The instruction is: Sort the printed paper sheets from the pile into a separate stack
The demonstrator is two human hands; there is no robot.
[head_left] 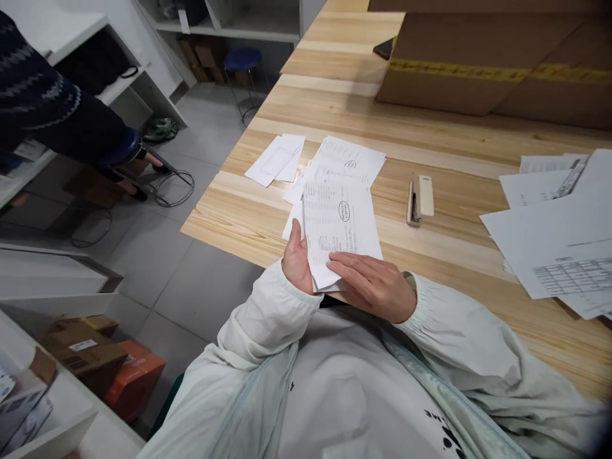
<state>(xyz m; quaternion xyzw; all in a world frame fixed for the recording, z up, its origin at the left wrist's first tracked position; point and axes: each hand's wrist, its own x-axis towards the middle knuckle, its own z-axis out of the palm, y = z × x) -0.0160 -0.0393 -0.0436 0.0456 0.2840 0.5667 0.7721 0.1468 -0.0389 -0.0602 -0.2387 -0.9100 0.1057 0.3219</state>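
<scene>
I see my left hand and right hand pinching the near edge of a thin, floppy stack of printed sheets; it looks light and easily creased.

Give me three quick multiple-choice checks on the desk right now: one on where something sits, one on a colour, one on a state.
1. Where does the stapler lie on the wooden table?
A. right of the held sheets
B. on the cardboard box
C. on the floor

2. What colour is the stool seat in the background?
A. red
B. blue
C. white

3. How are the printed sheets held?
A. crumpled in one fist
B. lying untouched
C. between both hands

Answers: 1 A, it lies on bare wood to their right. 2 B, the round seat is blue. 3 C, the left hand grips their edge and the right hand lies over their lower end.
</scene>
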